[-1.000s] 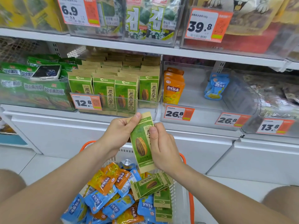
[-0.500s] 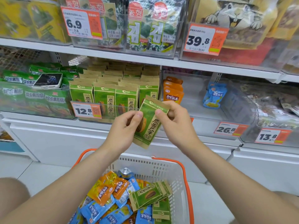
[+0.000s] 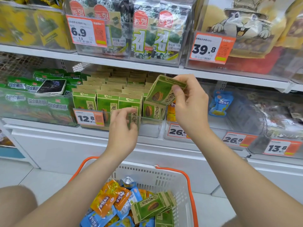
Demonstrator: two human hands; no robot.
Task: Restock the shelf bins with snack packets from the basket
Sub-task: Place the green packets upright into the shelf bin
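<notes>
— Shelves of priced snack bins. Which packet is it?
— The green seed packet [image 3: 161, 93], with kraft edges and a striped seed printed on it. It hangs tilted over the right end of the green-packet bin [image 3: 150, 128].
— And your grips?
— My right grip [image 3: 190, 108] pinches its top edge, thumb in front. My left grip [image 3: 122, 130] is loosely spread before the bin's clear front, holding nothing.

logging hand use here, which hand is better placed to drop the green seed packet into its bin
Right. The right hand pinches the green packet above the right end of the seed bin; the left hand holds nothing, lower by the bin's front wall.
</notes>
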